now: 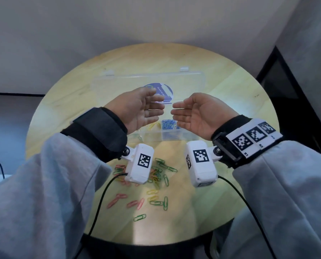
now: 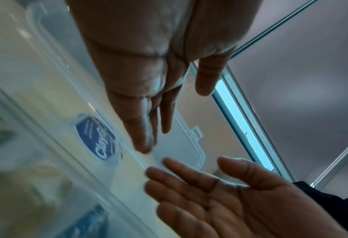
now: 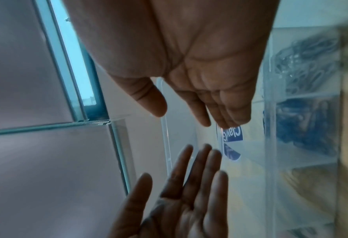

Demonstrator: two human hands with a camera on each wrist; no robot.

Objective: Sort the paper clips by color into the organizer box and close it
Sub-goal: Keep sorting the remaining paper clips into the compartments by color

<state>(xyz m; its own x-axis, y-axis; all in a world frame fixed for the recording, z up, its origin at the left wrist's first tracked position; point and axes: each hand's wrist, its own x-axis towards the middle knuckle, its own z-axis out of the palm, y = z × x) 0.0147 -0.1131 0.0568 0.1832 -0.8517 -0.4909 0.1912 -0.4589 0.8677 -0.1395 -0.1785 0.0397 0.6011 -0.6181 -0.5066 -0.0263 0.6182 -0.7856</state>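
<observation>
Now | left hand (image 1: 137, 109) and right hand (image 1: 197, 114): fingers spread, empty, above organizer box (image 1: 174, 136) | paper clips (image 1: 156, 176) loose on worktop (image 1: 221, 81) | light, slippery; pinch each by its loop

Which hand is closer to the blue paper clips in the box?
Right. The right hand hovers open just above the blue paper clips; the left hand hovers farther to their left.
</observation>
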